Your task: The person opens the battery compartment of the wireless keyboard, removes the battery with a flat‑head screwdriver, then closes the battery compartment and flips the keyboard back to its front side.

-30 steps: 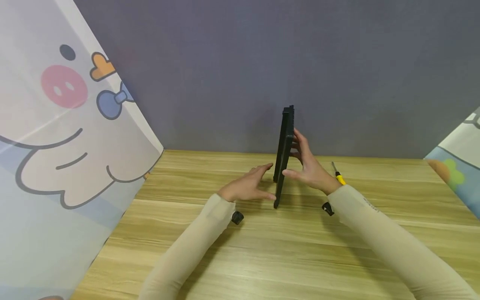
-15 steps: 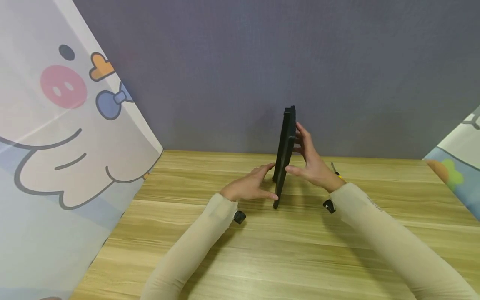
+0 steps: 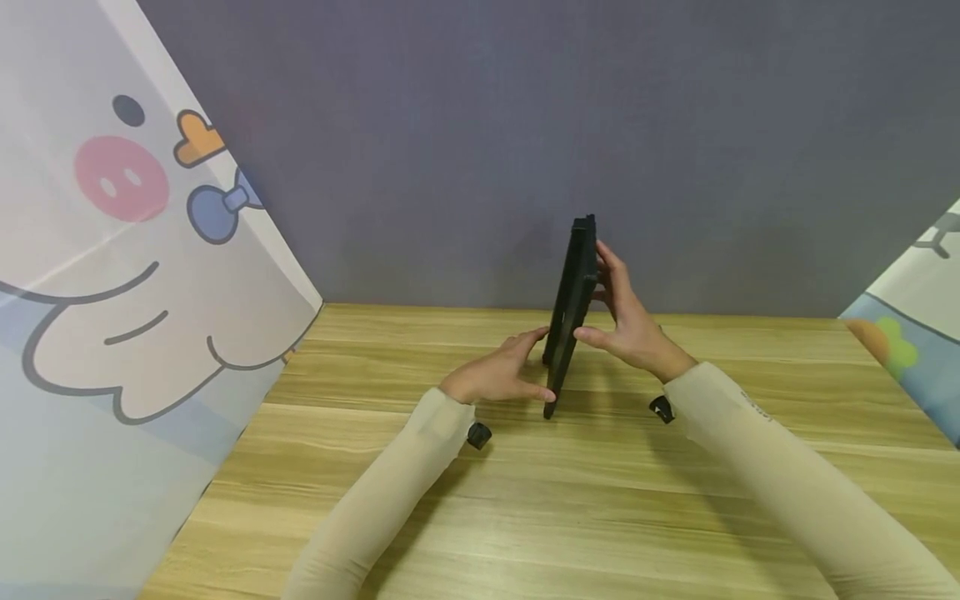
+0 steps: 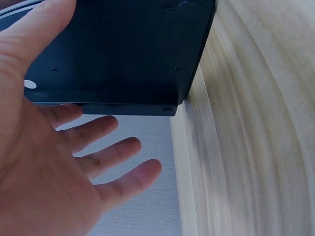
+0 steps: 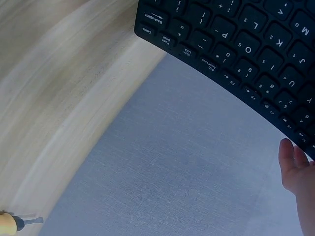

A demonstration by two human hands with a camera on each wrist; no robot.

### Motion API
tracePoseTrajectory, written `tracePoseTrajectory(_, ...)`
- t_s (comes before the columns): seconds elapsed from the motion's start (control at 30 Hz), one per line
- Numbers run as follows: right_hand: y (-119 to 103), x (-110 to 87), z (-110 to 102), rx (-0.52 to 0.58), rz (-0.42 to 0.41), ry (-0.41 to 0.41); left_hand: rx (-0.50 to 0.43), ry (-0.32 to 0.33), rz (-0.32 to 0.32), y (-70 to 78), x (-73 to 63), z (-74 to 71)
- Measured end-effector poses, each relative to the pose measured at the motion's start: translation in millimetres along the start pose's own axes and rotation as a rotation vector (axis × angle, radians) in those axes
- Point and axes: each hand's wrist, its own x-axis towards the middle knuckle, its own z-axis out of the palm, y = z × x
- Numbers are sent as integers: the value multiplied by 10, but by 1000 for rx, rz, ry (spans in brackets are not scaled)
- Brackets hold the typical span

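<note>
A black keyboard (image 3: pixel 570 321) stands on one short end on the table, its top leaning a little right. Low on its left side, my left hand (image 3: pixel 498 371) spans its width, thumb at the near edge and fingertips at the far one. The left wrist view shows its underside with small screws, my left index finger at the edge and the other fingers spread. Higher on the right, my right hand (image 3: pixel 630 333) holds it with the thumb near and the fingers behind. Lettered keys face right; in the right wrist view fingertips (image 5: pixel 286 152) meet its edge.
A screwdriver with a yellow handle (image 5: pixel 9 223) lies at the back of the wood-grain table (image 3: pixel 525 500); my right wrist hides it in the head view. A grey partition (image 3: pixel 450 150) rises behind, with cartoon-printed panels (image 3: pixel 120 333) at the sides.
The keyboard's top has tilted slightly right, and my right hand has shifted a little right with it. My left hand has closed in on the lower part. The screwdriver has become hidden in the head view.
</note>
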Motion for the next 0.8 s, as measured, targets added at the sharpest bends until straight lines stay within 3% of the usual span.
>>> tracePoseTrajectory(0.17,31,-8,-5,-1,-19,6,-8,-7,-5,3,-2,4)
tracePoseTrajectory(0.4,304,-25,-73,25,-37,38,-27,-16,0,26,5,4)
tracePoseTrajectory(0.8,280,-8,-189,35,-79,70,-39,-34,-18,42,10,5)
